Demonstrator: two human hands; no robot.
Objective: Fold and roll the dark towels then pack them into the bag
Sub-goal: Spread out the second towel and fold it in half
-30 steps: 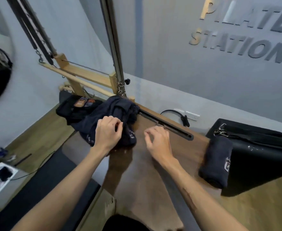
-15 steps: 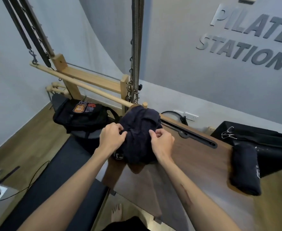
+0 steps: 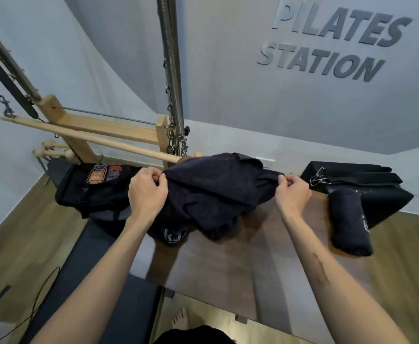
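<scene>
The dark towel [image 3: 218, 192] is lifted and stretched above the far end of the wooden table [image 3: 228, 274], its lower folds sagging down onto the wood. A second ago it was a crumpled heap at the table's far left edge with only the left hand on it; half a second ago both hands had closed in on the bundle. Now the left hand [image 3: 147, 194] pinches one upper corner and the right hand [image 3: 293, 193] pinches the other, drawn well apart so the cloth opens out between them. To me that reads as shaking it flat before the first fold, so the folding of this towel has barely started. Off to the right, a rolled towel [image 3: 349, 222] lies on the table against a black case [image 3: 367, 187], looking finished. The bag [image 3: 92, 187], black with an orange patch, sits beyond the left hand at the table's left, not yet packed with either towel as far as I can see.
</scene>
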